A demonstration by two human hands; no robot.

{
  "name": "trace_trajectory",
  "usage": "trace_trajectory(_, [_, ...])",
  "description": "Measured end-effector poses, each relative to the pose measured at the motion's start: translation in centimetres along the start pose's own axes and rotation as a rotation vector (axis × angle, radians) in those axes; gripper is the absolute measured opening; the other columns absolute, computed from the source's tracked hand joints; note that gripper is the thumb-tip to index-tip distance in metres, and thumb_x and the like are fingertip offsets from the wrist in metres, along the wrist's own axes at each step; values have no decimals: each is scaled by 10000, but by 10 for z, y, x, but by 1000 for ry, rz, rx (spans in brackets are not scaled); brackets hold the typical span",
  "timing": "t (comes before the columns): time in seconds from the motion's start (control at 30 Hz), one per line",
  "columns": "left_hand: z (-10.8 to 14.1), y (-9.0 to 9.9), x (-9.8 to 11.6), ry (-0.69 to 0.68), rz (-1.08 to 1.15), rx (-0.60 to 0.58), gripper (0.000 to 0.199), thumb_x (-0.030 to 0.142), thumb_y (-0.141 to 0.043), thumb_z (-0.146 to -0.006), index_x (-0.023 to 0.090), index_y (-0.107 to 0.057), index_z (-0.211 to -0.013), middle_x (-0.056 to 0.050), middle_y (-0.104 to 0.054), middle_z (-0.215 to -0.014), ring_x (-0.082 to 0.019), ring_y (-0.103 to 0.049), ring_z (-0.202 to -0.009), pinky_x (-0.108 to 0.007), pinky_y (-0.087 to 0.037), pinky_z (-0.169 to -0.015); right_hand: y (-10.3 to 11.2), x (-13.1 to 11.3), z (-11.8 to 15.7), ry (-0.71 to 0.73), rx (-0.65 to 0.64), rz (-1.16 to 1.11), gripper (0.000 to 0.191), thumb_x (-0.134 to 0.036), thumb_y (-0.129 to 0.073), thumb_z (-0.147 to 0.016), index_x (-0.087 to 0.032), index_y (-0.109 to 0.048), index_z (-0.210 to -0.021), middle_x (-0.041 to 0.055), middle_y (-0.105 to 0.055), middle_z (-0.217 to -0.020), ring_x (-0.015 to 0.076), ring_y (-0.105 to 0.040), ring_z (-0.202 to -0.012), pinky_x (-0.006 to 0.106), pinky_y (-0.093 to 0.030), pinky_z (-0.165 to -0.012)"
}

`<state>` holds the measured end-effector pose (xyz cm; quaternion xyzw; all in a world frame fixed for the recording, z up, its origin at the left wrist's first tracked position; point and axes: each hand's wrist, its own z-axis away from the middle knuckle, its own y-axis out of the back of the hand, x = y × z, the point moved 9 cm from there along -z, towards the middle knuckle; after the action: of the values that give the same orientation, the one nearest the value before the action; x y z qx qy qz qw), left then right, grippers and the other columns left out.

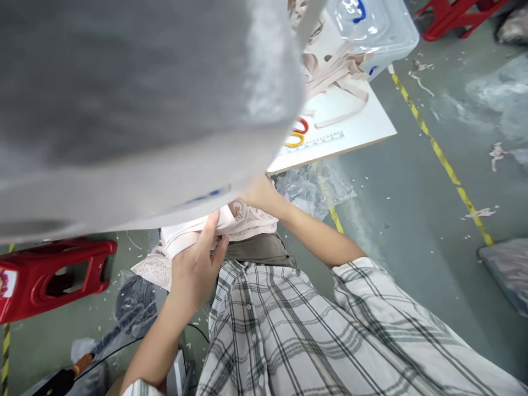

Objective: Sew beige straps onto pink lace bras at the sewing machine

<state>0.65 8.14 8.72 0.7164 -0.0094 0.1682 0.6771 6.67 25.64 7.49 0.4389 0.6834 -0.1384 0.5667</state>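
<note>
A pale pink garment with lace [256, 223] lies across my lap, its lace edge [154, 268] hanging out on the left. My left hand [196, 267] grips the garment, with the index finger along its smooth band and the thumb bent beside it. At the garment's far right side is my right hand [262, 195]; its fingers are mostly hidden behind a large, blurred grey and white shape [157, 110]. This shape fills the upper left, close to the camera, and I cannot make out what it is.
A white tabletop [371, 121] holds beige straps [338, 74], scissors with red and yellow handles [297, 135], a clear ruler [322, 142] and a clear plastic bin [383, 33]. Red stools [53, 275] stand left and far right. Plastic bags [317, 187] and scraps lie on the floor.
</note>
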Motion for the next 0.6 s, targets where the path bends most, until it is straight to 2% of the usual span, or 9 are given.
trace_trajectory(0.13, [3, 7, 4, -37, -20, 58, 553, 403, -547, -985, 215, -450, -1496, -42, -722, -784, -171, -637, -624, -243, -331, -502, 9, 1, 10, 6, 109, -7, 226, -394, -579, -926, -216, -656, -1043, 81, -603, -1272, 215, -597, -1064, 352, -540, -911])
trace_trajectory(0.23, [5, 7, 6, -47, -23, 50, 540, 408, -546, -986, 222, -467, -1486, -71, -759, -924, -191, -690, -718, -239, -371, -512, 17, 8, 21, -40, 183, -59, 252, -425, -585, -934, -211, -652, -1050, 80, -609, -1222, 191, -595, -1027, 326, -528, -890])
trace_trajectory(0.4, [7, 13, 3, -34, -23, 92, 526, 394, -562, -978, 203, -500, -1464, -94, -767, -989, -232, -726, -825, -247, -446, -558, 20, 14, 29, -64, 161, -132, 252, -448, -604, -936, -202, -643, -975, 66, -608, -1116, 161, -583, -927, 289, -511, -799])
trace_trajectory(0.5, [7, 14, 6, -48, -18, 101, 516, 381, -566, -976, 201, -511, -1456, -110, -768, -1063, -259, -730, -941, -262, -500, -626, 21, 13, 30, -64, 159, -137, 275, -472, -611, -930, -199, -639, -935, 66, -620, -1077, 167, -580, -923, 299, -503, -795])
trace_trajectory(0.6, [4, 13, 10, -52, -23, 98, 499, 362, -561, -979, 197, -519, -1447, -114, -754, -1150, -261, -728, -976, -273, -521, -664, 23, 11, 32, -49, 161, -148, 262, -451, -621, -933, -191, -647, -939, 68, -629, -1054, 173, -583, -945, 306, -492, -804])
